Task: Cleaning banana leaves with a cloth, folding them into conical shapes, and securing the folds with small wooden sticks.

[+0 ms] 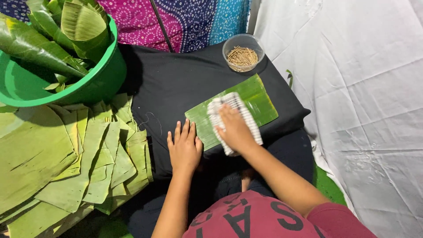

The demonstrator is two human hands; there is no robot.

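Wiping a rectangular green banana-leaf piece (246, 103) w/ a white checked cotton cloth (233, 121): the right hand (235, 130) presses flat on the cloth, fingers spread over it, clutching the fabric loosely rather than clenched. The left hand (184, 147) lies open, palm down, holding nothing, its fingertips at the leaf's near-left edge to steady it. The leaf lies diagonally across a black cloth-covered surface (176, 83), approx. centre. Progress, as a judgement: one leaf in hand; the cloth covers its left half, the right half is exposed. A fanned stack of cut pale-green leaf pieces (88, 154) lies left of the surface; whether wiped or not cannot be told. A green plastic basin (101, 83) of rolled uncut leaves sits top left. A small clear bowl of wooden picks (242, 55) stands at the far edge. Room: white sheet (352, 88) on the right, patterned magenta-and-blue fabric (185, 17) behind.
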